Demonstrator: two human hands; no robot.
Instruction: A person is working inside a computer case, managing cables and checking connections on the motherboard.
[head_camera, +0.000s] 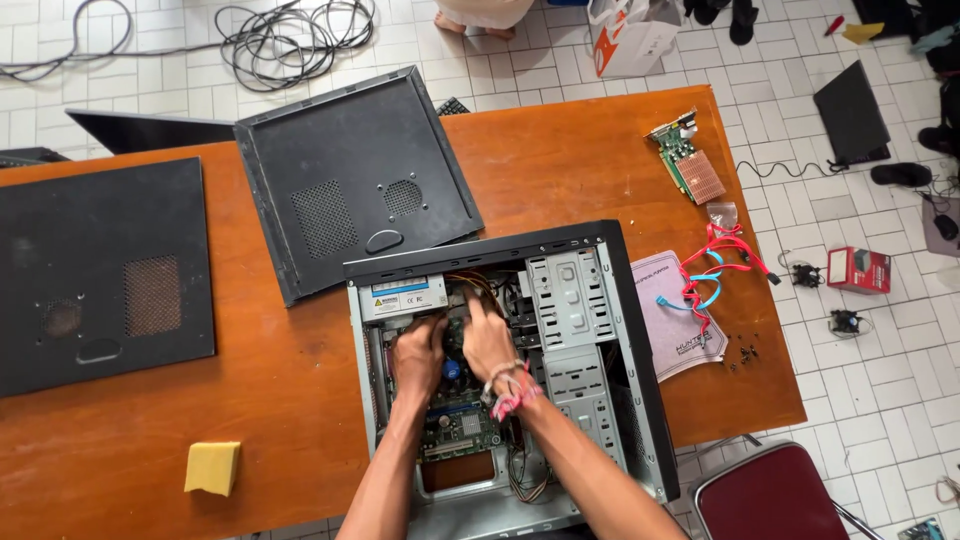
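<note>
1. An open computer case lies on its side on an orange-brown wooden table, its inside facing up.
2. Both hands reach down into the case from the near edge.
3. The left hand rests with curled fingers on the parts over the green circuit board; whether it grips anything I cannot tell.
4. The right hand, with pink and white bands at the wrist, presses its fingers together among the bundle of coloured wires; what they pinch is hidden.
5. A grey power box sits in the far left corner of the case, with a white rectangular label bearing a small yellow warning patch on top.
6. Two black side panels lie flat on the table: one just behind the case, the other at the far left.
7. A yellow sponge lies near the table's front left edge.
8. Right of the case lies a pale pink printed sheet with red and blue cables across it.
9. A green card with a copper-coloured block lies near the far right corner.
10. On the white tiled floor stand a small red box and a white and orange bag.
</note>
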